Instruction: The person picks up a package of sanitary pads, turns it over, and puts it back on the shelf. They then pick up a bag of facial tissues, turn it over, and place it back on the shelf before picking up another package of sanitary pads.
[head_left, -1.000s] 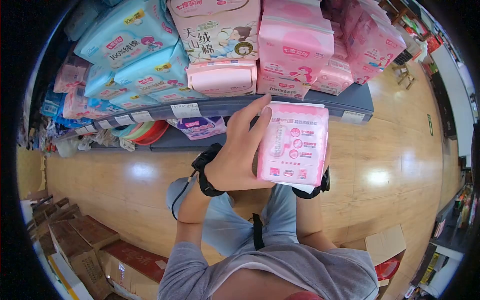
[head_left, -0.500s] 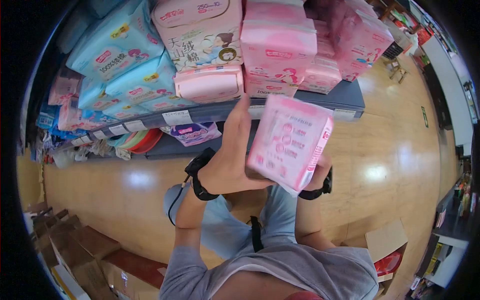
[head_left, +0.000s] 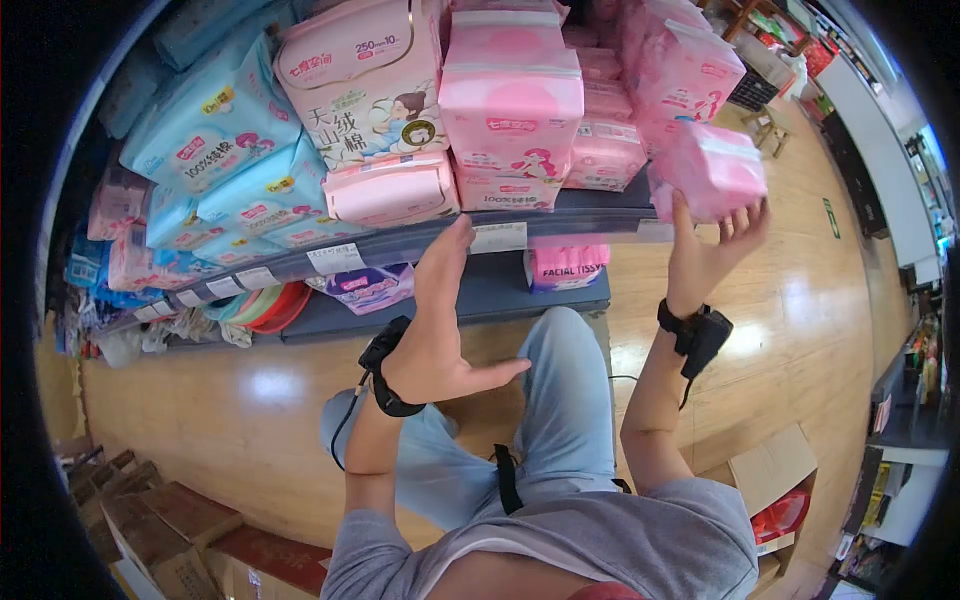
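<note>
My right hand [head_left: 715, 245] grips a pink pack of sanitary pads [head_left: 712, 172] from below, just off the right end of the shelf. The pack is slightly smeared by motion. My left hand [head_left: 440, 330] is in front of the shelf edge, its thumb and fingers spread and nothing in them. Behind the hands, stacked pink packs [head_left: 512, 120] stand on the shelf, with more pink packs [head_left: 683, 75] at its right end. Left of these are a cream-and-pink pack [head_left: 365, 85] and several light blue packs [head_left: 215, 125].
Price labels line the shelf edge [head_left: 400, 238]. On the lower shelf lie a purple pack [head_left: 368, 287], a pink facial tissue pack [head_left: 567, 268] and colored basins [head_left: 275, 308]. Cardboard boxes stand at lower left [head_left: 180, 520] and lower right [head_left: 775, 475]. A small stool [head_left: 768, 130] is at the back right.
The pink pack has gone from between my hands to the upper right in my right hand. My left hand has let go of it and stays spread. The view has shifted somewhat.
</note>
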